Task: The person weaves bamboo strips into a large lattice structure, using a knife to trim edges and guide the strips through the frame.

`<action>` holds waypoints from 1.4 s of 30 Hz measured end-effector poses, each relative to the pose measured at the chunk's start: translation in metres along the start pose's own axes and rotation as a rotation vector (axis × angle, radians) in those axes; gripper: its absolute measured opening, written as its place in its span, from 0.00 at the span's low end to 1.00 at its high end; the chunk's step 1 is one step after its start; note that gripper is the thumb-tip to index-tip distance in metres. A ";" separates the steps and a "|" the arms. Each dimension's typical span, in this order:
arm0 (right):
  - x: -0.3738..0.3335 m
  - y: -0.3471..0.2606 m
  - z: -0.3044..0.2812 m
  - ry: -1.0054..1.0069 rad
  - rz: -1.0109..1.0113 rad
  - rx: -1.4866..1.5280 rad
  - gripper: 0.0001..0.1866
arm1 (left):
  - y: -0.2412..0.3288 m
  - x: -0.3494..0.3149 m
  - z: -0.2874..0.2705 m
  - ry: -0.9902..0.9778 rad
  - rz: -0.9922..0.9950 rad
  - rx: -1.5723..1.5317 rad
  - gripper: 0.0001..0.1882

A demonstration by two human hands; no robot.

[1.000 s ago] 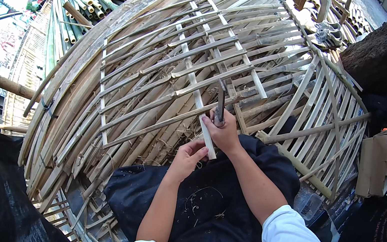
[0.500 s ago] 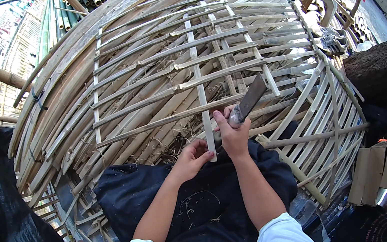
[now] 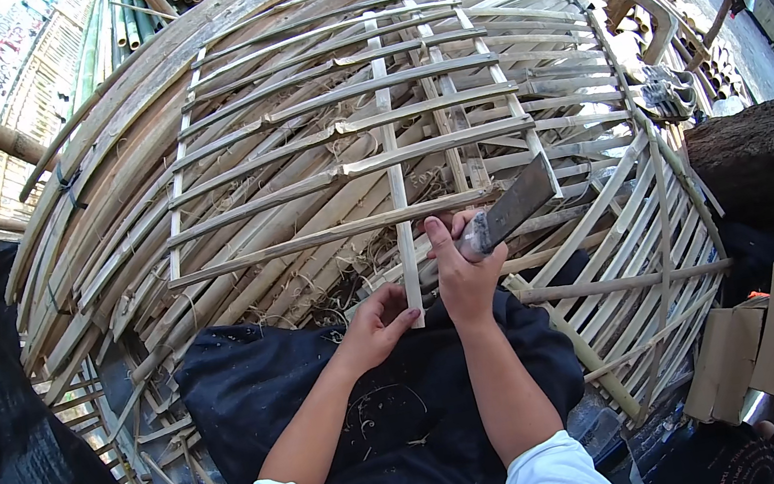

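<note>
- Beyond the fingers of my left hand (image 3: 373,330) and right hand (image 3: 469,275), long tan split-bamboo strips (image 3: 118,234) fan out in a heap, bowed and rough-edged.
- Just past my fingertips lies a pale, open bamboo lattice (image 3: 306,245); keeping it flat would, I judge, help. Its crosspieces bulge at the nodes.
- Under my wrists drapes a creased, matte black cloth (image 3: 408,441).
- Between my hands runs a flat, pale, straight-edged bamboo slat (image 3: 409,264), reaching into the lattice; a firm, square hold suits it. My left thumb and curled fingers pinch its near end.
- From my wrapped right fingers juts a broad, grey-bladed knife (image 3: 518,206), best angled clear of my left ones; whether my right thumb touches the slat, I cannot tell.
</note>
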State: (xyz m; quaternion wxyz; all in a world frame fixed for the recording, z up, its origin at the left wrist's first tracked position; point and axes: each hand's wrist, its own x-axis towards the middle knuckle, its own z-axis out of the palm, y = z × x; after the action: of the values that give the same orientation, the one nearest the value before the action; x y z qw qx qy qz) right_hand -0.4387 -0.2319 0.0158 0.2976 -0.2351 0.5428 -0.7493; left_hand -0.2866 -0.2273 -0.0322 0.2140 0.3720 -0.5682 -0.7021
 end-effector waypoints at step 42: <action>-0.002 -0.019 -0.013 -0.508 0.065 0.631 0.13 | 0.070 0.063 -0.027 -0.019 0.034 -0.178 0.13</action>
State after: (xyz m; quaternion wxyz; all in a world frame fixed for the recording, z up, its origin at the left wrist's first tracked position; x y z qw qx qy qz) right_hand -0.4500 -0.2174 0.0298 0.5033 -0.2925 0.2025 -0.7875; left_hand -0.3142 -0.3086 0.0151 0.2526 0.3351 -0.5117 -0.7497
